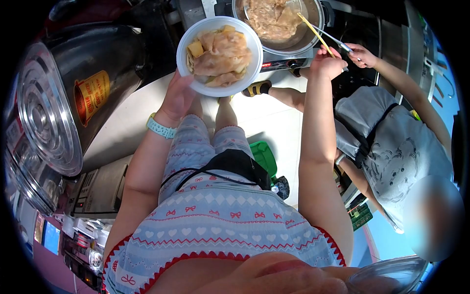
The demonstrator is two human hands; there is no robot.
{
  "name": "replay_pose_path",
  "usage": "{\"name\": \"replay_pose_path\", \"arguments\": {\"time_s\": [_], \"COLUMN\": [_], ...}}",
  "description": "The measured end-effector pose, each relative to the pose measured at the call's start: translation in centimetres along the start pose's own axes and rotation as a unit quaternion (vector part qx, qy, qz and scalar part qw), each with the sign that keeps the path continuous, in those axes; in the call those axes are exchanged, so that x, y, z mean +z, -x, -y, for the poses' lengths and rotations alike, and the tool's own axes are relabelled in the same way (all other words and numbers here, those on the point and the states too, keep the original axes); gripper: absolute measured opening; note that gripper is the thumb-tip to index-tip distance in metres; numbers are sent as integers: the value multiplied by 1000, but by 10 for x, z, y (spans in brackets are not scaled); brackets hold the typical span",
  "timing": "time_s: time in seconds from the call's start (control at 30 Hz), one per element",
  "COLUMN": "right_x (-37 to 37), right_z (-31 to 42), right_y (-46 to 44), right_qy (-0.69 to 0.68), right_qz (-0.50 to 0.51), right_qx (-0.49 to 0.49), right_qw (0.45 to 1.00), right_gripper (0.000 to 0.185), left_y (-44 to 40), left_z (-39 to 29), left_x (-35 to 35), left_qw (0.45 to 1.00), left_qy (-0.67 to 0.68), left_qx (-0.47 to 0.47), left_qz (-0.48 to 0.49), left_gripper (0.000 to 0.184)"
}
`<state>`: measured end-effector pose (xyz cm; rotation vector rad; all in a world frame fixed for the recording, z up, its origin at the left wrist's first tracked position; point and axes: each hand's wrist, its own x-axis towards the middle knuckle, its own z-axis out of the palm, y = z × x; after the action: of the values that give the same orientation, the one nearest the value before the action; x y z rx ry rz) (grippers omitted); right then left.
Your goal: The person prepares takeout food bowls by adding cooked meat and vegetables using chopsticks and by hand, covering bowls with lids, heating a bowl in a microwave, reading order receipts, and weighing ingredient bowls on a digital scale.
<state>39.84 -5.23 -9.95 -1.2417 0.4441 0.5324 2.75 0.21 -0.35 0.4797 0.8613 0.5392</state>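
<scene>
My left hand (pixel 178 95), with a light-blue watch on its wrist, holds a white bowl (pixel 185 81) by its lower left rim. Thin pale meat slices (pixel 220 56) and yellowish chunks (pixel 195 49) fill the bowl. My right hand (pixel 329 62) is closed round yellow chopsticks (pixel 316 33), whose tips are over a large metal pot (pixel 316 45). Inside the pot, more meat slices (pixel 274 22) lie in brownish liquid beside a wire strainer (pixel 295 6). Another person's hand (pixel 362 55) holds a metal handle that reaches toward the pot, close to my right hand.
Another person in a grey top (pixel 401 147) stands at the right. A big black pot (pixel 107 73) and a round metal lid (pixel 49 108) are at the left. A green container (pixel 263 156) is low down, near the tiled floor (pixel 284 120).
</scene>
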Motion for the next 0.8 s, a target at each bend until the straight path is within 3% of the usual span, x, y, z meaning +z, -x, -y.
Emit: {"name": "replay_pose_path", "arguments": {"time_s": [0.07, 0.2, 0.37, 0.47, 0.8], "right_x": [9, 6, -18, -22, 3], "right_z": [1, 10, 9, -1, 1], "right_y": [4, 7, 9, 7, 4], "right_qy": [98, 127, 169, 200, 273], "right_qz": [51, 119, 113, 167, 165], "right_qx": [-63, -120, -112, -140, -141], "right_qw": [992, 977, 973, 955, 937], "right_gripper": [68, 74, 77, 77, 77], "left_y": [-1, -1, 1, 2, 4], "left_z": [0, 1, 2, 3, 1], "left_x": [1, 2, 1, -1, -1], "left_qw": [1000, 1000, 999, 999, 999], "left_qy": [-2, -3, -30, -23, -29], "left_qx": [-1, 5, 17, 6, 6], "left_qz": [0, 0, -16, -23, -27], "left_gripper": [72, 73, 70, 70, 71]}}
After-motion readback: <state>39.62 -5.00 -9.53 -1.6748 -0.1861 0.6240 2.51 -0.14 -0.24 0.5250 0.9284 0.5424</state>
